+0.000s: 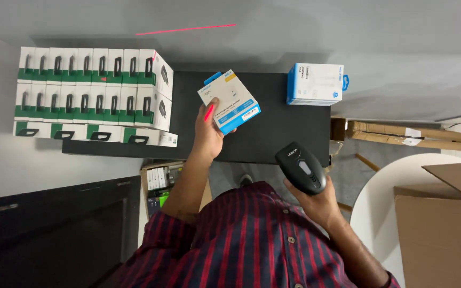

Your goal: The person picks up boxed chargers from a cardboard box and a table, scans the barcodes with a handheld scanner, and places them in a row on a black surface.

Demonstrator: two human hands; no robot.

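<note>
My left hand [207, 129] holds up a small white and blue product box [229, 101], tilted, over the black table [278, 122]. A red light streak falls on my thumb at the box's edge. My right hand [318, 201] grips a black handheld barcode scanner [301, 166] lower right of the box, its head toward the table. A red laser line [185, 29] shows on the grey floor beyond the table.
Stacked rows of white and green boxes [94, 88] fill the table's left end. A white and blue box stack [316, 84] sits at the far right corner. Open cardboard cartons [438, 229] stand at right on a white round surface; flat cartons [406, 135] lie behind.
</note>
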